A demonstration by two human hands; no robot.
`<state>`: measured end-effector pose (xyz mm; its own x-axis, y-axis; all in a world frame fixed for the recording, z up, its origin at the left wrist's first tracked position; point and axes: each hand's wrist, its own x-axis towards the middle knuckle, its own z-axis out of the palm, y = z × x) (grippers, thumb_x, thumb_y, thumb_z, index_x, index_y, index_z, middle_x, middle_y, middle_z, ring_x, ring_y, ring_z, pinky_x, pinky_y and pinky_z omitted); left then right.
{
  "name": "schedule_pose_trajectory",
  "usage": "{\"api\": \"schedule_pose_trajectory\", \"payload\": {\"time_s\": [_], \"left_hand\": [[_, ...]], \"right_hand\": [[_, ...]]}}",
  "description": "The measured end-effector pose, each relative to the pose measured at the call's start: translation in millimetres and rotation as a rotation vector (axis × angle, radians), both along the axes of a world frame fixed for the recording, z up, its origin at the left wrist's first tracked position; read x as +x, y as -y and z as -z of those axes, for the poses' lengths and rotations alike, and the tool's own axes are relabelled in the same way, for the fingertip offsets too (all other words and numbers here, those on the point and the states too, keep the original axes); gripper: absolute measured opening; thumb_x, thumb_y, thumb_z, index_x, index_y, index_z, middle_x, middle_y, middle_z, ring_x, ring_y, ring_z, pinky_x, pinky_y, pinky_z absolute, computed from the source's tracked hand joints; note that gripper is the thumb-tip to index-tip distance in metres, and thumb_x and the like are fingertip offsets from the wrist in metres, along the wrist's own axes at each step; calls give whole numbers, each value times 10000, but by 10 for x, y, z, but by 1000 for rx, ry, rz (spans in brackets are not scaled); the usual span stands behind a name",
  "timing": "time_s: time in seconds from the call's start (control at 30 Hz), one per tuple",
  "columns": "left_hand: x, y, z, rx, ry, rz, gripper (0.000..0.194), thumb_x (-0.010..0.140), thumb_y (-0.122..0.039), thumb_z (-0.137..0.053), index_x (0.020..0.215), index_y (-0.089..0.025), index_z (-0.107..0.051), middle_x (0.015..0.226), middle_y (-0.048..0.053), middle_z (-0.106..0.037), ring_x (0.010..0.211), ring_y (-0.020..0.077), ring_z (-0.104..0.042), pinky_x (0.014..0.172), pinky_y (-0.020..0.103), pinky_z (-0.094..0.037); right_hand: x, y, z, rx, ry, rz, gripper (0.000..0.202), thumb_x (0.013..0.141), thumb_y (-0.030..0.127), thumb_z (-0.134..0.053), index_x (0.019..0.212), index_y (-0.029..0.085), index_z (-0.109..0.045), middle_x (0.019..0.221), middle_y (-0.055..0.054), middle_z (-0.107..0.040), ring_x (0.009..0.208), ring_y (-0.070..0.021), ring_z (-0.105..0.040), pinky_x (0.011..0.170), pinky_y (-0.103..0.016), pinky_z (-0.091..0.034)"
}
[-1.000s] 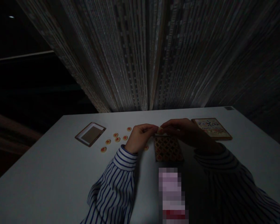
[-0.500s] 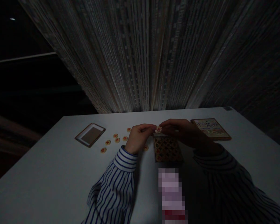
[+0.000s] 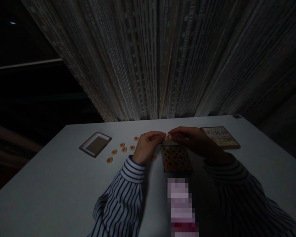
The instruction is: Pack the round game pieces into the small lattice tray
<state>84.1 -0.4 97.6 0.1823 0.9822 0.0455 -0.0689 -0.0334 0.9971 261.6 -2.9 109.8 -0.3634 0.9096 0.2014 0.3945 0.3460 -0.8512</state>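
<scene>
Between the fingertips of my left hand (image 3: 148,144) and my right hand (image 3: 194,138) is a round Chinese chess piece (image 3: 167,137) with a red character facing up. Both hands are closed in a pinch on its opposite edges, just above the far side of an open box (image 3: 177,167). Rows of similar pieces lie in that box. One loose chess piece (image 3: 154,158) rests on the table near my left wrist. Several more loose pieces (image 3: 124,149) with red characters are scattered to the left of my left hand.
A shallow tray or box lid (image 3: 95,144) lies at the table's left. A flat printed box cover (image 3: 220,137) sits at the right, beyond my right hand. The white table (image 3: 64,184) ends at a striped curtain (image 3: 148,65). A pixelated patch covers the area in front of the box.
The chess piece has tilted slightly between my fingertips. Both hands stay in almost the same place; the view has shifted a little.
</scene>
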Motion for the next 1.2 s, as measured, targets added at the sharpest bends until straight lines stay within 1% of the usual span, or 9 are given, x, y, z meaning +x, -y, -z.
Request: {"api": "schedule_pose_trajectory", "payload": {"time_s": [0.1, 0.2, 0.43, 0.67, 0.8, 0.9, 0.97, 1.2], "left_hand": [[-2, 7, 6, 3, 9, 11, 183, 632, -288, -698, 737, -137, -700, 689, 37, -689, 662, 136, -597, 666, 258, -479], [4, 19, 16, 2, 27, 33, 186, 636, -283, -696, 743, -132, -700, 701, 42, -693, 660, 132, -594, 673, 264, -477], [25, 87, 20, 4, 63, 76, 228, 621, -295, -719, 770, -123, -701, 731, 51, -701, 692, 141, -610, 698, 272, -477], [35, 228, 67, 5, 89, 91, 254, 640, -301, -713, 824, -126, -706, 835, 66, -713, 782, 167, -627, 767, 293, -481], [25, 332, 118, -47, 103, 68, 252, 621, -310, -729, 799, -133, -706, 771, 51, -710, 766, 169, -626, 745, 287, -484], [21, 398, 163, -109, 124, 46, 260, 604, -321, -744, 785, -138, -705, 706, 43, -701, 740, 166, -625, 725, 280, -485], [25, 426, 204, -140, 152, 29, 267, 595, -323, -750, 780, -135, -704, 692, 43, -697, 734, 165, -626, 723, 280, -486], [53, 459, 418, -166, 222, 43, 316, 616, -347, -733, 845, -131, -703, 824, 66, -710, 797, 172, -627, 774, 297, -479]], "right_hand": [[-10, 45, -27, 32, 26, 39, 218, 774, 329, -573, 904, 178, -661, 879, -29, -696, 805, -155, -627, 711, -254, -487], [-10, 92, -44, 65, 32, 50, 200, 779, 308, -564, 901, 186, -665, 896, -26, -697, 827, -159, -625, 742, -267, -482], [16, 197, -42, 87, 19, 82, 244, 774, 356, -566, 913, 179, -660, 888, -40, -697, 813, -169, -624, 721, -287, -488], [22, 310, -17, 104, 15, 104, 226, 776, 343, -569, 899, 172, -650, 854, -41, -699, 789, -164, -629, 704, -292, -495], [12, 368, 38, 102, 19, 75, 225, 787, 357, -559, 889, 182, -656, 855, -35, -699, 796, -164, -631, 713, -295, -497], [0, 397, 90, 97, 40, 51, 211, 802, 332, -544, 903, 188, -659, 882, -32, -698, 826, -160, -629, 740, -288, -492], [-12, 413, 120, 104, 51, 58, 201, 807, 313, -535, 900, 189, -663, 889, -35, -699, 830, -161, -630, 746, -290, -492], [-36, 486, 253, 198, 65, 90, 183, 806, 280, -538, 907, 196, -666, 890, -45, -698, 813, -164, -636, 734, -308, -498]]}}
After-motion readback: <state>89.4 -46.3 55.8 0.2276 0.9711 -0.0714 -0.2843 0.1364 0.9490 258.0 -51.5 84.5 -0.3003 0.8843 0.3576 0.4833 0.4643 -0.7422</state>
